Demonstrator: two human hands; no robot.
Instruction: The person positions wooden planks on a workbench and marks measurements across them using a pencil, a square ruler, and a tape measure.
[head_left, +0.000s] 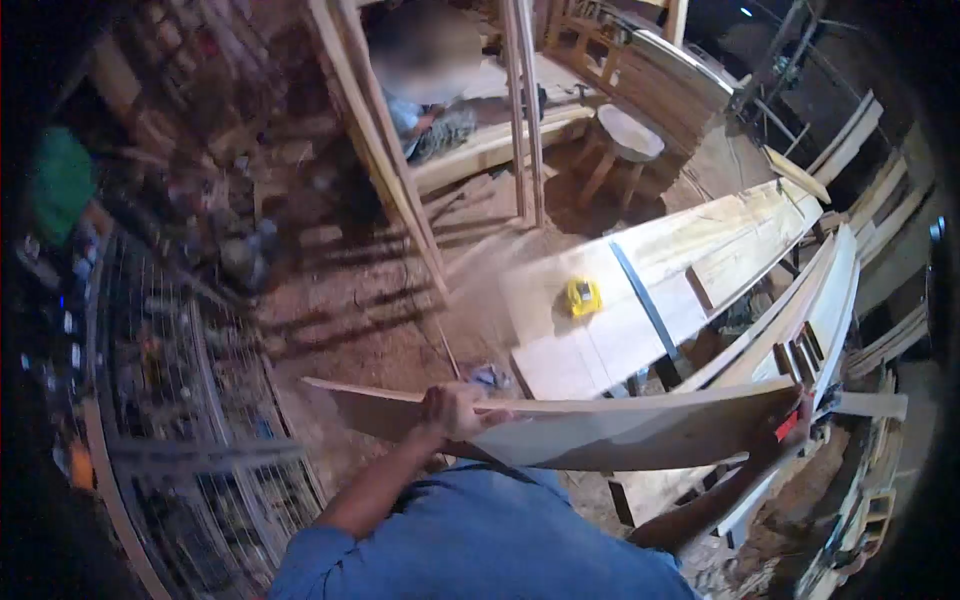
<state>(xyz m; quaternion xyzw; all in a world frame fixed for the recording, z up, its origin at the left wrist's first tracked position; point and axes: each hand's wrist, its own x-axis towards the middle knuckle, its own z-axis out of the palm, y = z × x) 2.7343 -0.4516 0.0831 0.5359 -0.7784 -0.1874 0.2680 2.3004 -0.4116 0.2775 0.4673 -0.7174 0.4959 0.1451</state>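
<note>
A long wooden board (pixel 610 436) stretches across in front of my body, its narrow edge facing up. My left hand (pixel 462 412) is closed over the top edge of the board, left of its middle. At the far right end my right hand (pixel 796 428) is closed around the board. A small red object (pixel 786 426) shows at that hand; its kind cannot be made out. Beyond the board, a yellow tape measure (pixel 583 297) lies on pale planks (pixel 548 345), with a dark straight metal bar (pixel 645 298) lying across them.
Another person (pixel 425 100) sits behind upright timber posts (pixel 385 150). A wooden stool (pixel 630 135) stands on the dirt floor. Metal grating (pixel 200 350) lies at the left. More boards (pixel 830 290) are stacked at the right, near a yellow-ended spirit level (pixel 877 515).
</note>
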